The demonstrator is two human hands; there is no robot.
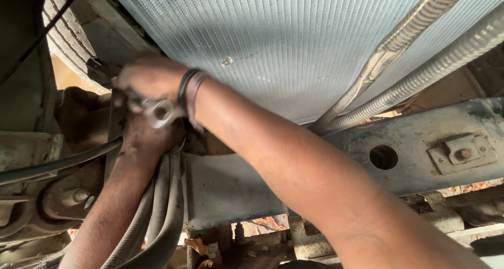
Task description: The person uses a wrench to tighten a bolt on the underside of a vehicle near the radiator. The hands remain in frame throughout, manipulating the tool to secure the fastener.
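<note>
Nearest me, my right hand (149,80) is clenched around a wrench (157,111), its ring end poking out below my wrist bands. My left hand (139,138) sits just beneath, pressed against the same spot; I can't tell whether it grips anything. I judge I'm working a fastener at the radiator (283,43) corner, by the grey crossmember (420,143). The next swing calls for keeping the wrench seated. The fastener itself is hidden behind my fist, and the hoses (157,216) run out of frame.

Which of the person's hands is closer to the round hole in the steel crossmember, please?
Right. The right hand is up left of the round hole; the left hand sits lower, slightly farther left.
</note>
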